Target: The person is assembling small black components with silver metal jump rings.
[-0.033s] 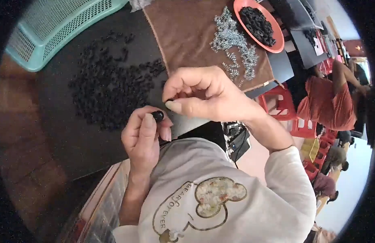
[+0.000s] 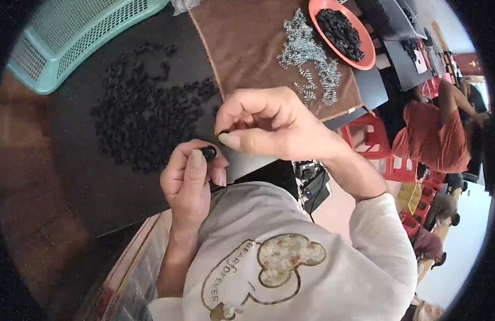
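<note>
Between the thumb and fingers of my left hand (image 2: 184, 179) is a small black rounded plastic part (image 2: 209, 153), its end facing up and right. My right hand (image 2: 274, 128), just above and to the right, pinches a tiny black piece (image 2: 224, 132) between thumb and forefinger; most of it is hidden. The two held pieces are apart. Beyond my left hand, a loose heap of small black plastic parts (image 2: 146, 112) spreads over the dark tabletop (image 2: 76, 187). Past my right hand, many small metal springs (image 2: 298, 40) lie on a brown cloth (image 2: 242, 48).
An orange-red bowl (image 2: 369, 60) of black parts stands beside the springs. A green mesh basket (image 2: 54, 80) takes up the far left. Off to the right are red plastic stools (image 2: 360, 134), a yellow crate (image 2: 409, 198) and a person in red clothing (image 2: 432, 136).
</note>
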A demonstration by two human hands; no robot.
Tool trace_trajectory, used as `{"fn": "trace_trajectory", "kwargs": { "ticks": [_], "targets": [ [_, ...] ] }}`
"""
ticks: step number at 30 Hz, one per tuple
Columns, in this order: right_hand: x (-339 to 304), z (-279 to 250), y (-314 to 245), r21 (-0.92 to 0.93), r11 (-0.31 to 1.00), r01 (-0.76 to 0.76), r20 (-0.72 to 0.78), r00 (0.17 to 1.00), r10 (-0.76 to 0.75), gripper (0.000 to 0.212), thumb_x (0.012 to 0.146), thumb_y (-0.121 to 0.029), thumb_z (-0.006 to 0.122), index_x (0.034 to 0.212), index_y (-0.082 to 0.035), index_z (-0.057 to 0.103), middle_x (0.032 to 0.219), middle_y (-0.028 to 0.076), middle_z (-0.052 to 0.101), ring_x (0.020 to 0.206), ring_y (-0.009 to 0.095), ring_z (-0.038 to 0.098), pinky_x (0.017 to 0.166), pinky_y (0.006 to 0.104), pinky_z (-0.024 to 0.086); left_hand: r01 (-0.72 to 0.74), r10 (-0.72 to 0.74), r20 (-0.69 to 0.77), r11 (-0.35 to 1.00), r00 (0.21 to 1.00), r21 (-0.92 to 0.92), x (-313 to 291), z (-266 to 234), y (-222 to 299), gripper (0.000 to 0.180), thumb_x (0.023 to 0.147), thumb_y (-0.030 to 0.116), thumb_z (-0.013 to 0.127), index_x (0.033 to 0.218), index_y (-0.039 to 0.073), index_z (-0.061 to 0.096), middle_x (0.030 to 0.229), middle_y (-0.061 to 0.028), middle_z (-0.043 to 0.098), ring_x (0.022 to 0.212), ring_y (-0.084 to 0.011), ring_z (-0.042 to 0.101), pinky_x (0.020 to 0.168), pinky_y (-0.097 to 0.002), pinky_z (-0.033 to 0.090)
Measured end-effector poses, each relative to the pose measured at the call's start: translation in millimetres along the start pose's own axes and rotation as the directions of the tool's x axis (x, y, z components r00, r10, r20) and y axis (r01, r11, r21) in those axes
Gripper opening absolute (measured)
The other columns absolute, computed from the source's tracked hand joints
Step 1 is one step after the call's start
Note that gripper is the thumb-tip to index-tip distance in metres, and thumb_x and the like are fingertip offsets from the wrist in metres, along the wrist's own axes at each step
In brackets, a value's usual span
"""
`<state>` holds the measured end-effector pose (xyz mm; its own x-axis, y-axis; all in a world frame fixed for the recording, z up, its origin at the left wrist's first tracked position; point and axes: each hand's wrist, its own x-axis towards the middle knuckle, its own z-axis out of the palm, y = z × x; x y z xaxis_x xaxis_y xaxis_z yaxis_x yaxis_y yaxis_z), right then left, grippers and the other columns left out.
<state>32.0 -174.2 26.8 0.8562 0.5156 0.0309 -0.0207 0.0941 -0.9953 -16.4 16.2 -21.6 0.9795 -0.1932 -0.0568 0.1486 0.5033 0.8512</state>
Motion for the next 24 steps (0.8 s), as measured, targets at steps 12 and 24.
{"fn": "trace_trajectory", "kwargs": {
  "ticks": [12,24],
  "targets": [
    [0.4,4.8,1.6,0.107,0.994,0.029,0.033,0.999,-0.033,0.004,0.091,0.001,0.056,0.095,0.002,0.056,0.080,0.005,0.064,0.070,0.010,0.063,0.062,0.0246,0.051,-0.003,0.003,0.019,1.000,1.000,-0.010,-0.7,-3.7,-4.5,0.025,0.102,0.022,0.049,0.108,-0.001,0.057,0.085,-0.0119,0.065,0.062,-0.0110,0.052,0.058,-0.0254,0.045],
    [-2.0,10.7,-1.9,0.164,0.980,-0.113,0.010,0.994,0.113,0.002,0.089,-0.001,0.058,0.091,0.000,0.058,0.074,0.002,0.064,0.063,0.006,0.060,0.050,0.0205,0.047,0.014,-0.013,-0.017,1.000,1.000,0.023,-0.9,0.7,-0.4,0.025,0.102,0.021,0.049,0.106,-0.001,0.058,0.079,-0.0051,0.061,0.061,-0.0080,0.049,0.056,-0.0231,0.041]
  ]
}}
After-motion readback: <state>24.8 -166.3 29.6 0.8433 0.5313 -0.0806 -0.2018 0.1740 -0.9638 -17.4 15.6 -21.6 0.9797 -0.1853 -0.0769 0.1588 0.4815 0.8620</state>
